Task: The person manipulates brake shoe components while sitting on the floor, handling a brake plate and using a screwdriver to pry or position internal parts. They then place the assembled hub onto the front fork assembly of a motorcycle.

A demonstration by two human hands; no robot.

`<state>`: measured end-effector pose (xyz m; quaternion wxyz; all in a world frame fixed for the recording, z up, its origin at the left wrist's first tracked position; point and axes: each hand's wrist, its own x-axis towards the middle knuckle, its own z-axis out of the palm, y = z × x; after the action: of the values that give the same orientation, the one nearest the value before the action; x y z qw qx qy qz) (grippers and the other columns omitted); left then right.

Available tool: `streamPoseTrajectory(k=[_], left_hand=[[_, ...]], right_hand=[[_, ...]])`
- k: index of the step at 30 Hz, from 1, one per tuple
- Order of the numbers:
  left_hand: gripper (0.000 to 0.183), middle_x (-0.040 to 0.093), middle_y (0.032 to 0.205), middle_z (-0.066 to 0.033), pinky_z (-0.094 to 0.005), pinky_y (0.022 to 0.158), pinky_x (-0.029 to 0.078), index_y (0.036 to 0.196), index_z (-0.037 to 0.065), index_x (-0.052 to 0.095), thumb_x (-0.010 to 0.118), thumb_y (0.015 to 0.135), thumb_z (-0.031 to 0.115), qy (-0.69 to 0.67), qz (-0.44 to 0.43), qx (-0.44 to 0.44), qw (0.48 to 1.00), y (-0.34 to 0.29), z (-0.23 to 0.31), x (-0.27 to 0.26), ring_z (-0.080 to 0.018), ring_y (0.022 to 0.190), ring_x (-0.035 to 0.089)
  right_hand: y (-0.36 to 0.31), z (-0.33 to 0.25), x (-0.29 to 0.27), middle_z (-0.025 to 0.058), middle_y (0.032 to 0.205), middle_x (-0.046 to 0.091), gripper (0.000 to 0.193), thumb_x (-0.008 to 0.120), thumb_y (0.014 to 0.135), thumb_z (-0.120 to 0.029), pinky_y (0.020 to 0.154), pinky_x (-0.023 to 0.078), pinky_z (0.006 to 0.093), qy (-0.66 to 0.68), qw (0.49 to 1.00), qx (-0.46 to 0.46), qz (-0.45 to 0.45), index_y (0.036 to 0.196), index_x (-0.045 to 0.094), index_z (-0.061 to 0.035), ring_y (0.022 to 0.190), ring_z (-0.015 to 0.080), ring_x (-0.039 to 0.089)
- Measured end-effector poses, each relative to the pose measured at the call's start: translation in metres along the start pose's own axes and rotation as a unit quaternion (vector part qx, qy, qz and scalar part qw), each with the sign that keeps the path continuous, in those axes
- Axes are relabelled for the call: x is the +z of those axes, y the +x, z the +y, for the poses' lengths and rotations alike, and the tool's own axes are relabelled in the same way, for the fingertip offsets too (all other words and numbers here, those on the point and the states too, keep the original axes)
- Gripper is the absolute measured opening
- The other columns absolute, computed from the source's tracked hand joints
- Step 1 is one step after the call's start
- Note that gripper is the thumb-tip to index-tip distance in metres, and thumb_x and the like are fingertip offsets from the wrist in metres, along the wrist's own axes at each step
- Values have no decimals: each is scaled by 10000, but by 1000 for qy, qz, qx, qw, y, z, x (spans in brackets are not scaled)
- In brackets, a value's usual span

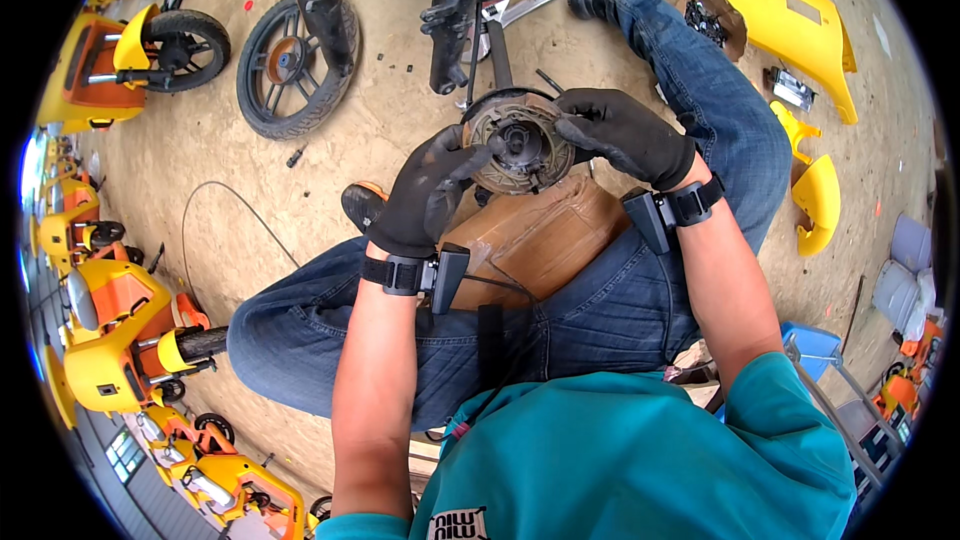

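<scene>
Between my two hands is a round drum brake plate, dirty metal with curved shoes around a dark hub in the middle. My left hand, in a black glove, is closed on its left rim, with the thumb reaching over the face. My right hand, gloved the same way, pinches the upper right rim. A brown cardboard box sits just below the plate, between my legs. Beyond the plate stand two black fork legs of a scooter, and a dark rod passes behind the plate's upper edge.
A spoked wheel with tyre lies ahead on the left. To the right are a bag of small dark parts, a large yellow panel and a smaller yellow panel. Yellow scooters line the left. A thin cable curves across the floor.
</scene>
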<state>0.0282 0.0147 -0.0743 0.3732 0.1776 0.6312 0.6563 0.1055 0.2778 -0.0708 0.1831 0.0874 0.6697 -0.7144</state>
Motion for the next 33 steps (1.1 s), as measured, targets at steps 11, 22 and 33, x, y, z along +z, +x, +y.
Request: streamPoseTrajectory(k=[11,22,33], left_hand=[[235,634,900,2,-230,725,439,1105,8,644,673,928,160,-55,45,-137,988,1,16,15,-69,813,552],[195,679,957,-29,-238,751,485,1080,13,642,668,924,127,-21,61,-132,989,2,17,26,-82,837,609],[154,680,889,-24,-209,666,467,1023,10,650,683,911,110,-7,91,-99,991,3,17,33,-61,758,597]], right_hand=[[6,10,1,22,810,579,274,728,907,-288,671,442,264,-43,998,-40,13,906,650,-25,756,90,518],[8,14,11,7,694,529,308,779,837,-264,601,394,273,-72,995,-40,47,751,596,-32,671,87,471],[10,16,13,9,688,523,348,803,817,-296,581,390,277,-112,990,-65,49,716,598,-34,661,98,461]])
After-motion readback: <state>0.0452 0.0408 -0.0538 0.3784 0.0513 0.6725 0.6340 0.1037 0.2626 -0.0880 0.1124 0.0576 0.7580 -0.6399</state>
